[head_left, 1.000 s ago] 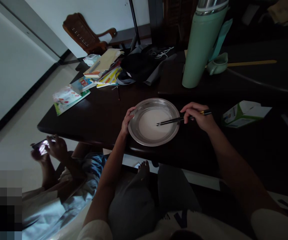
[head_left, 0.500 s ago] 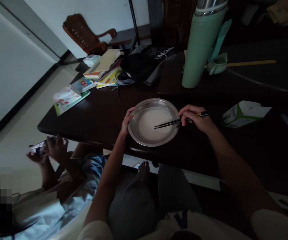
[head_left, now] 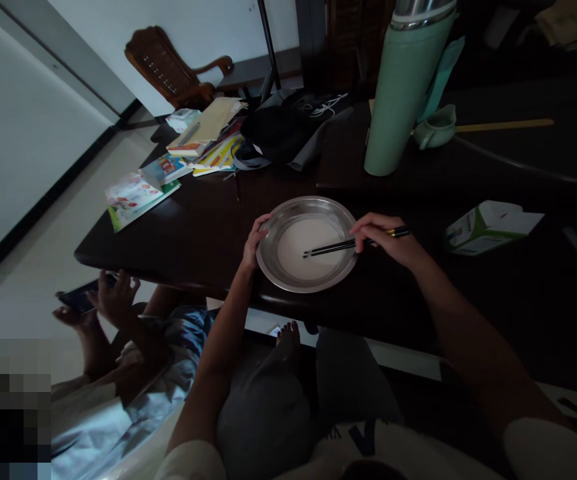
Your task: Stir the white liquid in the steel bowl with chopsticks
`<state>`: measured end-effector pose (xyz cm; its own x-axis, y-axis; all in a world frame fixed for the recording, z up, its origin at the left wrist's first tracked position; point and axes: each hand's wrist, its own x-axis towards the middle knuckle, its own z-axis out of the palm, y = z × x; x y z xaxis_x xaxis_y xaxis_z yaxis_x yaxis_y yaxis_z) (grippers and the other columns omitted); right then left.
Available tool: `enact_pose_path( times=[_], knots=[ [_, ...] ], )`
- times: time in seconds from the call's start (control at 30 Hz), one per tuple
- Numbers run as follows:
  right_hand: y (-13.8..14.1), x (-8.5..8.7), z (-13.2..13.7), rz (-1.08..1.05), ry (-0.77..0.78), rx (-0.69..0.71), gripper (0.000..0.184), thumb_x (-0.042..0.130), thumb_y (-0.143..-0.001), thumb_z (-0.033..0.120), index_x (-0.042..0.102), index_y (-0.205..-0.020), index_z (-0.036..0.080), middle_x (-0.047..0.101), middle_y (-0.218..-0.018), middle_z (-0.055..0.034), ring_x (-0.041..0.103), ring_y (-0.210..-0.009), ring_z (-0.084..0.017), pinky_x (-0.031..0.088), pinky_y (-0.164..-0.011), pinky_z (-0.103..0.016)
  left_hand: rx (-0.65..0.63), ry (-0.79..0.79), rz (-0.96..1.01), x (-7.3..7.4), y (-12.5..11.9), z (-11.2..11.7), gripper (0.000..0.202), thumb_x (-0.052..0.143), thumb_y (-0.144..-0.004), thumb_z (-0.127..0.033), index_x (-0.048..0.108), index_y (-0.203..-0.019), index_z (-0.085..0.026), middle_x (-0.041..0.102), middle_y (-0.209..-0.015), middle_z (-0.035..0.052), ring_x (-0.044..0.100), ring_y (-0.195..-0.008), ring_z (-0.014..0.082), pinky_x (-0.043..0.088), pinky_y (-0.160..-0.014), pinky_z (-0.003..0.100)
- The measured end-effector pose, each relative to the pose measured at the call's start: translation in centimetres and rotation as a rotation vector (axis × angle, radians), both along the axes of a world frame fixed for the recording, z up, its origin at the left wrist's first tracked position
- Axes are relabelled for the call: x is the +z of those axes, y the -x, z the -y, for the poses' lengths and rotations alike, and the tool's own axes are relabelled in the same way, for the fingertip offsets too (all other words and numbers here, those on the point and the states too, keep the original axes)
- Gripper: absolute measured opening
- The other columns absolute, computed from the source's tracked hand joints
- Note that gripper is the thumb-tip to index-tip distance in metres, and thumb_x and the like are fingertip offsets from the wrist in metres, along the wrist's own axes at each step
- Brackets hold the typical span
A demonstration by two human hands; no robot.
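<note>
A round metal basin (head_left: 269,265) stands on the dark table, holding a pale, whitish liquid (head_left: 308,235). On its left side my left hand (head_left: 255,243) grips the rim, thumb on the inner edge. My right hand (head_left: 382,235) is closed around a pair of black chopsticks (head_left: 333,247) at the basin's right rim. The chopstick tips are at the liquid, near its middle; how deep they reach I cannot tell.
A green and white carton (head_left: 488,228) lies to the right. Behind stand a tall green flask (head_left: 405,100) and a small pitcher (head_left: 437,127). Books (head_left: 208,137) and a black bag (head_left: 281,130) lie at back left. A person (head_left: 148,360) sits at left holding a phone (head_left: 83,295).
My right hand and the chopsticks have shifted slightly left, and the tips sit further left in the liquid. The other person's phone has tilted. My left hand and the basin stay put.
</note>
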<state>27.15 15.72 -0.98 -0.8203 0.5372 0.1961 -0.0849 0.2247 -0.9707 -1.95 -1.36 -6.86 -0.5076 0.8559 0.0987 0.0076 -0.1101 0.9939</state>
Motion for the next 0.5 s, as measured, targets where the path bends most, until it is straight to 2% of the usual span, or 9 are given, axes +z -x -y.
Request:
enact_pose_path(
  times=[0.07, 0.17, 0.27, 0.37, 0.43, 0.5],
  knots=[
    [0.3, -0.1, 0.4, 0.008, -0.035, 0.049, 0.018, 0.055, -0.093, 0.030, 0.071, -0.090, 0.021, 0.073, -0.072, -0.0022, 0.068, -0.070, -0.016, 0.049, -0.063, -0.030, 0.000, 0.001, 0.001, -0.1, 0.1, -0.1, 0.039, 0.065, -0.081, -0.045, 0.063, -0.115, -0.026, 0.062, -0.127, 0.0054, 0.059, -0.116, 0.0283, 0.047, -0.099, 0.039],
    [0.3, -0.1, 0.2, -0.007, -0.060, -0.009, 0.017, 0.056, -0.093, 0.029, 0.071, -0.090, 0.022, 0.074, -0.075, -0.0023, 0.069, -0.075, -0.017, 0.051, -0.072, -0.032, 0.011, 0.008, 0.020, -0.3, 0.2, -0.1, 0.039, 0.064, -0.081, -0.044, 0.064, -0.116, -0.026, 0.062, -0.128, 0.0046, 0.059, -0.118, 0.0278, 0.046, -0.101, 0.039],
    [-0.2, -0.1, -0.5, -0.028, -0.031, -0.101, 0.016, 0.056, -0.092, 0.026, 0.071, -0.087, 0.021, 0.069, -0.062, -0.0002, 0.065, -0.064, -0.015, 0.048, -0.063, -0.030, 0.035, 0.011, 0.032, -0.3, 0.0, -0.1, 0.040, 0.065, -0.080, -0.042, 0.064, -0.116, -0.026, 0.062, -0.128, 0.0041, 0.058, -0.118, 0.0275, 0.046, -0.102, 0.039],
    [-0.3, -0.2, -0.5, -0.037, 0.013, -0.083, 0.018, 0.054, -0.092, 0.026, 0.070, -0.086, 0.020, 0.062, -0.053, 0.0020, 0.057, -0.051, -0.013, 0.039, -0.052, -0.027, 0.032, 0.019, 0.009, 0.0, -0.2, 0.0, 0.040, 0.065, -0.080, -0.044, 0.063, -0.116, -0.026, 0.062, -0.127, 0.0051, 0.059, -0.118, 0.0285, 0.047, -0.100, 0.040],
    [-0.1, -0.3, 0.0, -0.032, 0.032, -0.019, 0.018, 0.055, -0.093, 0.027, 0.070, -0.086, 0.020, 0.065, -0.056, 0.0016, 0.059, -0.053, -0.013, 0.040, -0.052, -0.027, 0.023, 0.021, -0.003, 0.1, -0.2, 0.0, 0.040, 0.065, -0.080, -0.045, 0.063, -0.115, -0.026, 0.062, -0.126, 0.0055, 0.059, -0.117, 0.0289, 0.047, -0.100, 0.040],
    [0.3, -0.3, 0.4, -0.029, 0.025, 0.043, 0.017, 0.056, -0.092, 0.028, 0.071, -0.087, 0.020, 0.070, -0.065, -0.0003, 0.066, -0.063, -0.015, 0.047, -0.060, -0.029, 0.021, 0.016, 0.000, 0.1, -0.2, 0.0, 0.040, 0.064, -0.081, -0.045, 0.063, -0.115, -0.026, 0.062, -0.128, 0.0055, 0.059, -0.118, 0.0288, 0.047, -0.100, 0.041]
  ],
)
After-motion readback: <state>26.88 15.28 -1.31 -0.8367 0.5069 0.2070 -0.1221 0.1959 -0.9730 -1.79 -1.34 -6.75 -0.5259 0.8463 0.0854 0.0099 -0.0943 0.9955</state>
